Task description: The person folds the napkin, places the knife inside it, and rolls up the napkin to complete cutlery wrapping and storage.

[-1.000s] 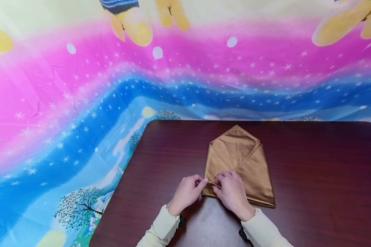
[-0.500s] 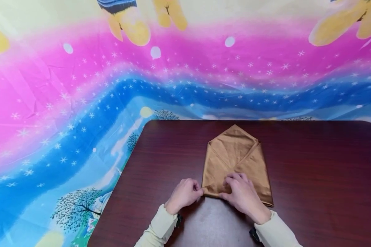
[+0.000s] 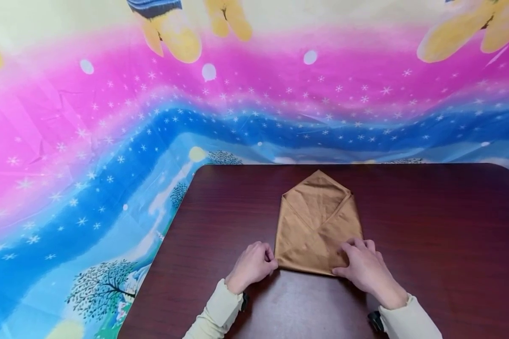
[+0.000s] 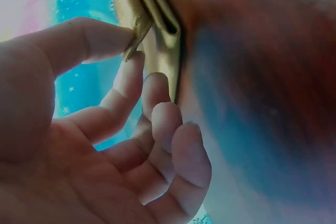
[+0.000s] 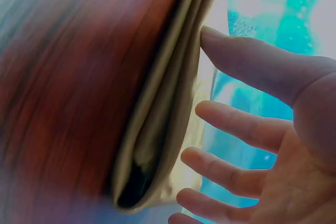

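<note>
A golden-brown satin cloth (image 3: 303, 242) lies folded on the table, its far end shaped to a point and its near edge straight. My left hand (image 3: 252, 264) is at the near left corner. In the left wrist view, the thumb and index finger pinch that cloth corner (image 4: 137, 34), while the other fingers curl loosely below. At the near right part of the cloth, my right hand (image 3: 366, 270) touches it with spread fingers. Seen from the right wrist, the thumb (image 5: 247, 64) meets the stacked cloth layers (image 5: 163, 108), and the fingers extend over the upper side.
The dark red-brown table (image 3: 441, 245) extends on both sides of the cloth. Behind it and along its left side hangs a pink and blue printed backdrop (image 3: 237, 108) with snowflakes and trees.
My right hand has slid rightward along the cloth's near edge. My left hand moved down to the near left corner. The small raised fold there now lies flatter.
</note>
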{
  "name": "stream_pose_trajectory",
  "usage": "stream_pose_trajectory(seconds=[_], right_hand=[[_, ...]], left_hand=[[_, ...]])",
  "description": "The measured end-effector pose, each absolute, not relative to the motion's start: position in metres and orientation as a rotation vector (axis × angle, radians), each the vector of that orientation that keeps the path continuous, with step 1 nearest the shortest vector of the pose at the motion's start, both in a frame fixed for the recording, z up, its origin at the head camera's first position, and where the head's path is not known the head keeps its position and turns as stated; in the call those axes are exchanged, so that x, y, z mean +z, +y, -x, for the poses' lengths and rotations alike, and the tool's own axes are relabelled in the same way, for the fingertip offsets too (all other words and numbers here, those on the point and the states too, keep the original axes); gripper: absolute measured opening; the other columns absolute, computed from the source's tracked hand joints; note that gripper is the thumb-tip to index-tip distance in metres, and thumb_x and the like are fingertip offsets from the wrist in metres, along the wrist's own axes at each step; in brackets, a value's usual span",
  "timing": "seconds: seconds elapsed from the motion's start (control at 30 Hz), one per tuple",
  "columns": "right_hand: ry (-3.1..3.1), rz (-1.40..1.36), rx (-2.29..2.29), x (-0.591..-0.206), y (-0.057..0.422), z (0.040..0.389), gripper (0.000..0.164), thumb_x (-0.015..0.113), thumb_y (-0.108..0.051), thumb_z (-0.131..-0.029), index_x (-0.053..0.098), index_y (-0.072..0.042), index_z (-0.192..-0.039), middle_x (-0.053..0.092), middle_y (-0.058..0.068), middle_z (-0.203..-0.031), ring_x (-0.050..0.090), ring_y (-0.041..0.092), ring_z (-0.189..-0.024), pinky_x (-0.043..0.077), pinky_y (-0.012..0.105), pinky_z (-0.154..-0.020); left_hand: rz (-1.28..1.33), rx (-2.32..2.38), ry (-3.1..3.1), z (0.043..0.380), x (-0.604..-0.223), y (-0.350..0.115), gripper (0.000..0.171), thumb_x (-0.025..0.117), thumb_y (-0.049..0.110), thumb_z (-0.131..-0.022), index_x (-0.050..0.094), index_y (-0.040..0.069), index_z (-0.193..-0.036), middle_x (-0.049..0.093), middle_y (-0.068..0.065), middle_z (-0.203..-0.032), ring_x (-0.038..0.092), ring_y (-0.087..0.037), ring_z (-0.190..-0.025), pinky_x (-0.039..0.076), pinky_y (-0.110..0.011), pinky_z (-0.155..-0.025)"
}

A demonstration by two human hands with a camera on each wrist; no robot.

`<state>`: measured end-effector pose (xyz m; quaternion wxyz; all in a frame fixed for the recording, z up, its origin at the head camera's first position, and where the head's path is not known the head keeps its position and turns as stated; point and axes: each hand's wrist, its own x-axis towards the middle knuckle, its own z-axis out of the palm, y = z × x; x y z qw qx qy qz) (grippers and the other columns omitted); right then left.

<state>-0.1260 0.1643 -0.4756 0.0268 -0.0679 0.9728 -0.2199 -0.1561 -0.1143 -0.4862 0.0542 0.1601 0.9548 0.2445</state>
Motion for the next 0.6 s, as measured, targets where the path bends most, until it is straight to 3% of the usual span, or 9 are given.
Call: stream_pose_trajectory(seconds=[0.17, 0.33, 0.47, 0.6], right_hand=[[3.025, 0.222, -0.652, -0.481, 0.171, 0.127, 0.048, 0.081, -0.038, -0.071, 0.068, -0.008, -0.107, 0.057, 0.018, -0.116, 0.046, 0.048, -0.104, 0.043, 0.060, -0.072], [3.025, 0.234, -0.646, -0.483, 0.170, 0.126, 0.048, 0.081, -0.036, -0.072, 0.067, -0.007, -0.108, 0.056, 0.019, -0.116, 0.047, 0.049, -0.105, 0.044, 0.060, -0.072], [3.030, 0.228, -0.638, -0.484, 0.168, 0.126, 0.047, 0.081, -0.033, -0.072, 0.066, -0.006, -0.106, 0.055, 0.019, -0.116, 0.047, 0.048, -0.105, 0.044, 0.060, -0.073], [3.039, 0.232, -0.625, -0.486, 0.168, 0.127, 0.047, 0.081, -0.032, -0.071, 0.066, -0.005, -0.106, 0.054, 0.020, -0.116, 0.046, 0.047, -0.103, 0.044, 0.059, -0.071]], left_hand=[[-0.481, 0.708, 2.926, 0.157, -0.483, -0.112, 0.009, 0.067, 0.019, -0.072, 0.059, 0.021, -0.069, 0.053, 0.007, -0.072, 0.049, -0.007, -0.066, 0.042, -0.023, -0.060], [-0.597, 0.693, 2.926, 0.156, -0.486, -0.110, 0.013, 0.069, 0.016, -0.073, 0.063, 0.015, -0.085, 0.053, 0.005, -0.077, 0.048, -0.006, -0.068, 0.040, -0.021, -0.059], [-0.878, 0.641, 2.978, 0.155, -0.489, -0.106, 0.026, 0.069, 0.007, -0.074, 0.066, 0.017, -0.099, 0.056, 0.002, -0.087, 0.051, -0.009, -0.077, 0.044, -0.020, -0.065], [-1.280, 0.511, 2.937, 0.156, -0.490, -0.100, 0.033, 0.067, 0.001, -0.075, 0.071, 0.020, -0.101, 0.058, 0.005, -0.096, 0.055, -0.009, -0.089, 0.047, -0.019, -0.079]])
